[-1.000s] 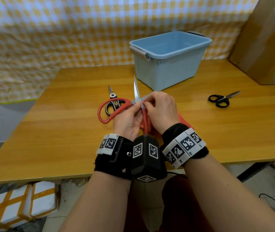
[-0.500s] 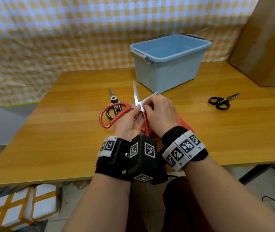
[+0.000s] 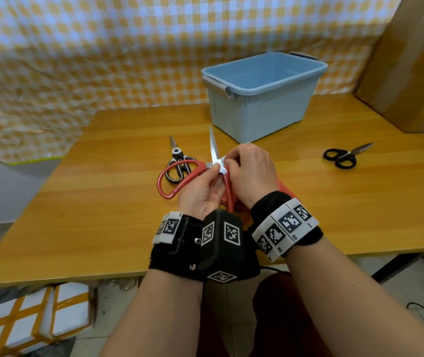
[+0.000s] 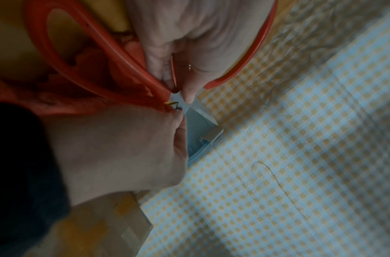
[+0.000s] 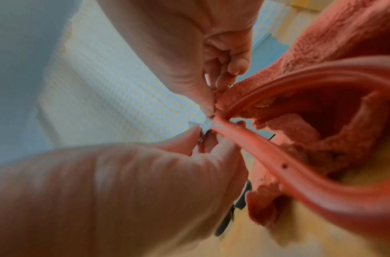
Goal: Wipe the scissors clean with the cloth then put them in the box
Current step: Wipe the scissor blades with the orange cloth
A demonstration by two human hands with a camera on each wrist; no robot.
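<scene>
Red-handled scissors [image 3: 169,176] are held spread open above the table, one blade pointing up and away. My left hand [image 3: 200,189] grips them at the pivot, its thumb on the metal [image 4: 187,97]. My right hand [image 3: 252,171] pinches the base of the other blade, which it hides, with the orange-red cloth [image 3: 283,188] bunched under its fingers and hanging below [image 5: 343,34]. The red handle loop [image 5: 299,182] crosses in front of the cloth. An open light-blue box [image 3: 262,104] stands just behind the hands.
Black-and-white scissors [image 3: 178,161] lie on the wooden table [image 3: 89,215] behind the red handle. Small black scissors [image 3: 342,157] lie to the right. A brown cardboard panel [image 3: 412,73] leans at the far right, and a checked curtain hangs behind.
The second blade, which stuck out past my right fingers before, is now covered by the right hand. Both hands stay together in front of the box.
</scene>
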